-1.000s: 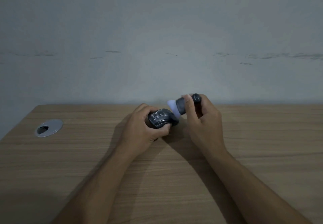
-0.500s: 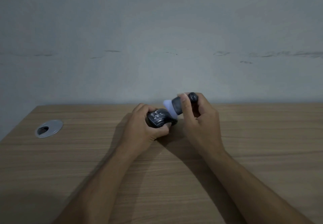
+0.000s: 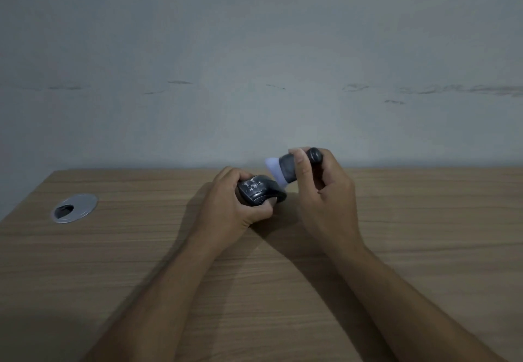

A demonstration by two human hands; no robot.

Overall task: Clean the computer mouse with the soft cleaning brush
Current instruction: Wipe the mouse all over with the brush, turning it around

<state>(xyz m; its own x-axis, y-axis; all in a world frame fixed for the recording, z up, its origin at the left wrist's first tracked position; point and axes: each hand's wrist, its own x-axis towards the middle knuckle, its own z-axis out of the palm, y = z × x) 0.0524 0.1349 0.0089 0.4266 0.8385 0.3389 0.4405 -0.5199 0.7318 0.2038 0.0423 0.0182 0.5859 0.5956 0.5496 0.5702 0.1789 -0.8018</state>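
A dark computer mouse is gripped in my left hand, tilted so its underside with pale markings faces up, just above the wooden desk. My right hand holds a short cleaning brush with a dark grey body and a pale bristle head. The bristle head points left and down and sits at the mouse's upper right edge. My fingers hide much of the mouse and the brush's body.
A round silver cable grommet is set into the desk at the far left. A plain grey wall rises right behind the desk's far edge. Both forearms reach in from the bottom of the view.
The brush has shifted slightly left and up along the mouse's upper right edge. The left hand keeps the mouse in about the same place.
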